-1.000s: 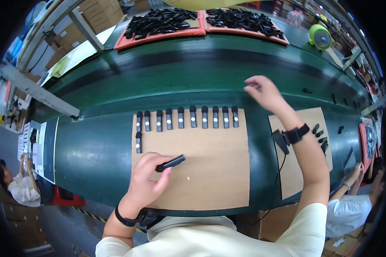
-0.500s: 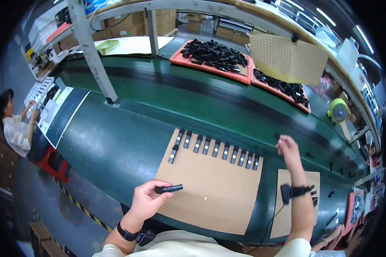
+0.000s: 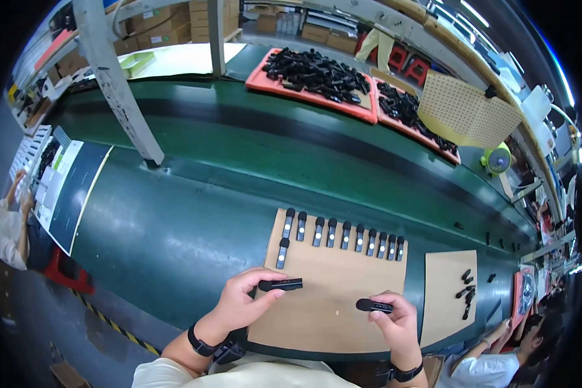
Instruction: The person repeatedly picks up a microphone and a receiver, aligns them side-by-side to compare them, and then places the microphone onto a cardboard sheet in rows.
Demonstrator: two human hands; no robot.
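Note:
My left hand (image 3: 240, 302) grips a small black clip-on microphone (image 3: 287, 284) with a rounded foam end, its slim body pointing right. A second such microphone (image 3: 374, 306) is pinched in my right hand (image 3: 399, 323), foam end to the left. Both are held above a brown cardboard sheet (image 3: 317, 330), apart from each other. Along the sheet's far edge lies a row of similar microphones (image 3: 346, 236), foam ends away from me, each with a pale round dot. One more microphone (image 3: 282, 253) lies just below the row's left end.
A smaller cardboard sheet (image 3: 440, 291) at right carries several loose black pieces (image 3: 466, 294). Red trays (image 3: 255, 79) heaped with black parts stand across the green bench (image 3: 174, 226). A post (image 3: 119, 97) rises at left. Co-workers sit at far left and lower right.
My right hand has come back from the far right, over the bench, to the cardboard with a microphone. My left hand still holds its microphone. The view has shifted somewhat.

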